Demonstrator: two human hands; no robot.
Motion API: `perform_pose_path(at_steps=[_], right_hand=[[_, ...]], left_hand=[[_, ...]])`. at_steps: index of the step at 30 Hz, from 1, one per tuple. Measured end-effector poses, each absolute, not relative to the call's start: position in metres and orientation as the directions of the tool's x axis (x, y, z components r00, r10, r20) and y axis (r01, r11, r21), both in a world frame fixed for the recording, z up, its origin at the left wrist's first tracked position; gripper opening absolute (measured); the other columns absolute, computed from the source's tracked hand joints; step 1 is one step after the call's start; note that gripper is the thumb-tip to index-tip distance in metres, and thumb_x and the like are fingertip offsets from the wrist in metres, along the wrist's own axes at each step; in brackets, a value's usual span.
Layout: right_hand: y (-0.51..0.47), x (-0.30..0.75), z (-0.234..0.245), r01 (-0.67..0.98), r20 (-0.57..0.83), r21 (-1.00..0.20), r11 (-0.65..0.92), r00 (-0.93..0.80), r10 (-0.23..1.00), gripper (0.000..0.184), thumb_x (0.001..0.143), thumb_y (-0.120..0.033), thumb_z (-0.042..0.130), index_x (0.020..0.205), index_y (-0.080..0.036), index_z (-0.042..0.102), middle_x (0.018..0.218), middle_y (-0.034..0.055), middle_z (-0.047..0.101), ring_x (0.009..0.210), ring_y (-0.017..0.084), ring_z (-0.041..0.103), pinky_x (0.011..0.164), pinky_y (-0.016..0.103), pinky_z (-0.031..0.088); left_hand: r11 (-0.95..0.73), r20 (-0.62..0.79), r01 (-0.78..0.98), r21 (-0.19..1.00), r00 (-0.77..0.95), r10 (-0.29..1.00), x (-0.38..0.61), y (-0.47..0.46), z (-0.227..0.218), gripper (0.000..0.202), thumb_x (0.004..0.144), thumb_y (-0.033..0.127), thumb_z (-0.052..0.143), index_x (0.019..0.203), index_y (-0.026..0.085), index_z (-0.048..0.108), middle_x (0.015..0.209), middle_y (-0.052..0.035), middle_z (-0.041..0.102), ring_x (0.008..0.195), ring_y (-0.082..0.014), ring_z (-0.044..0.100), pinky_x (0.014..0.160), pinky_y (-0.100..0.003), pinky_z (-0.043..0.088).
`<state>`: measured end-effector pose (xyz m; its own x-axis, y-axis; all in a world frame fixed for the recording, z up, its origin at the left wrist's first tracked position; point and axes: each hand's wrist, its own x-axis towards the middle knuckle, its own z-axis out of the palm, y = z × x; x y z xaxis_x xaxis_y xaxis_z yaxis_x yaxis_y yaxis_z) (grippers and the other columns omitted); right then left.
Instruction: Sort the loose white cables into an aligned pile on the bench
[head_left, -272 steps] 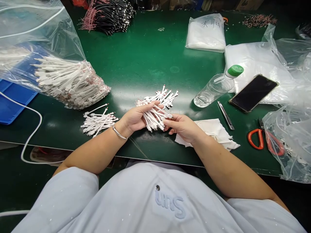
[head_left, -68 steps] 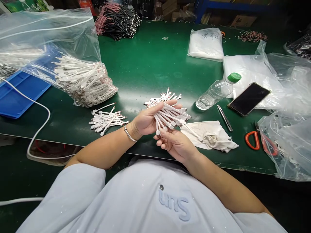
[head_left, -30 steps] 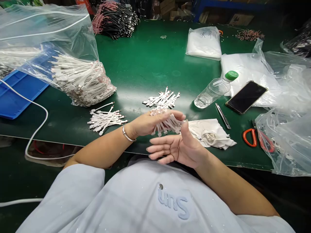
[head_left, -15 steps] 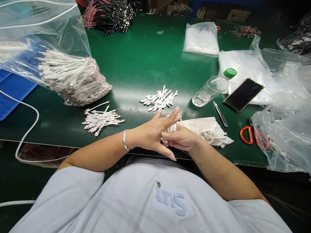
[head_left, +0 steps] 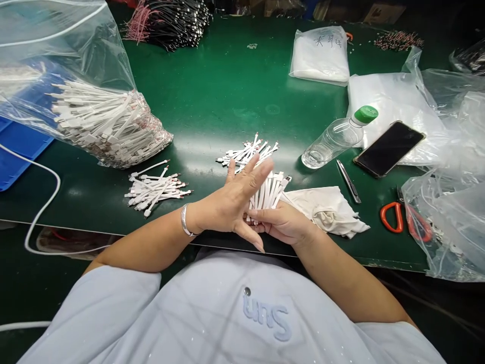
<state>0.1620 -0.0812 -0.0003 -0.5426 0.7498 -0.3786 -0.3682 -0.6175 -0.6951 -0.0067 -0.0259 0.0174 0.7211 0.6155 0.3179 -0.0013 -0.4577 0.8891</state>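
A bundle of short white cables (head_left: 270,190) stands nearly upright near the table's front edge, gripped from below by my right hand (head_left: 283,224). My left hand (head_left: 235,197), a bracelet on its wrist, has its fingers stretched out and lies flat against the bundle's left side. Behind the hands lies a small heap of the same white cables (head_left: 248,151). Another loose heap of cables (head_left: 153,187) lies to the left. A white cloth (head_left: 328,210) lies just right of my right hand.
A big clear bag of white cables (head_left: 102,124) sits at the left over a blue tray (head_left: 15,151). A water bottle (head_left: 337,137), phone (head_left: 389,148), tweezers (head_left: 347,180), red-handled scissors (head_left: 403,222) and plastic bags (head_left: 450,222) lie right. Black and pink cables (head_left: 170,17) lie at the back.
The bundle passed from my left hand into my right. My left hand opened and now lies flat against the bundle, which has turned upright.
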Motion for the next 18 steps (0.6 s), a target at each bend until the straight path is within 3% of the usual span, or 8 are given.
perform_pose_path(at_steps=[3, 5, 9, 13, 18], right_hand=[[-0.082, 0.162, 0.000, -0.333, -0.415, -0.704, -0.627, -0.523, 0.744, 0.033, 0.068, -0.033, 0.083, 0.091, -0.014, 0.072, 0.088, 0.0065, 0.074, 0.078, 0.015, 0.071, 0.067, 0.022, 0.058], [-0.083, 0.162, 0.001, -0.326, -0.450, -0.698, -0.638, -0.494, 0.744, 0.032, 0.068, -0.031, 0.083, 0.093, -0.015, 0.072, 0.091, 0.0065, 0.075, 0.081, 0.015, 0.072, 0.070, 0.022, 0.058], [-0.086, 0.162, 0.002, -0.326, -0.463, -0.700, -0.635, -0.469, 0.752, 0.029, 0.069, -0.028, 0.082, 0.093, -0.016, 0.071, 0.089, 0.0065, 0.075, 0.078, 0.015, 0.073, 0.068, 0.021, 0.057], [-0.087, 0.161, 0.000, -0.334, -0.439, -0.714, -0.615, -0.471, 0.765, 0.030, 0.069, -0.030, 0.082, 0.092, -0.015, 0.071, 0.085, 0.0061, 0.075, 0.074, 0.014, 0.073, 0.065, 0.021, 0.057], [-0.087, 0.160, -0.002, -0.335, -0.429, -0.713, -0.616, -0.487, 0.761, 0.033, 0.067, -0.031, 0.083, 0.093, -0.014, 0.071, 0.083, 0.0056, 0.075, 0.071, 0.013, 0.072, 0.063, 0.019, 0.057]], left_hand=[[-0.261, 0.227, -0.013, 0.965, 0.537, 0.813, -0.008, -0.020, 0.023, 0.109, 0.058, 0.053, 0.083, 0.150, 0.029, 0.030, 0.159, -0.0114, 0.025, 0.149, -0.0362, 0.007, 0.119, -0.054, 0.003], [-0.027, 0.046, -0.053, 0.998, 0.405, 0.913, -0.008, -0.015, 0.026, 0.097, 0.070, 0.050, 0.077, 0.150, 0.029, 0.026, 0.155, -0.0117, 0.032, 0.146, -0.0330, 0.022, 0.118, -0.049, 0.019], [0.393, -0.302, -0.156, 0.906, 0.411, 0.860, -0.007, -0.007, 0.025, 0.063, 0.078, 0.048, 0.069, 0.132, 0.022, 0.049, 0.126, -0.0121, 0.059, 0.112, -0.0231, 0.059, 0.096, -0.038, 0.047], [0.462, -0.331, -0.139, 0.876, 0.523, 0.785, -0.003, -0.009, 0.025, 0.046, 0.074, 0.049, 0.073, 0.106, 0.017, 0.064, 0.092, -0.0046, 0.066, 0.081, -0.0142, 0.062, 0.075, -0.028, 0.049], [0.391, -0.295, -0.096, 0.915, 0.502, 0.813, -0.002, -0.012, 0.030, 0.044, 0.070, 0.047, 0.076, 0.101, 0.017, 0.067, 0.080, 0.0000, 0.063, 0.073, -0.0107, 0.058, 0.067, -0.023, 0.044]])
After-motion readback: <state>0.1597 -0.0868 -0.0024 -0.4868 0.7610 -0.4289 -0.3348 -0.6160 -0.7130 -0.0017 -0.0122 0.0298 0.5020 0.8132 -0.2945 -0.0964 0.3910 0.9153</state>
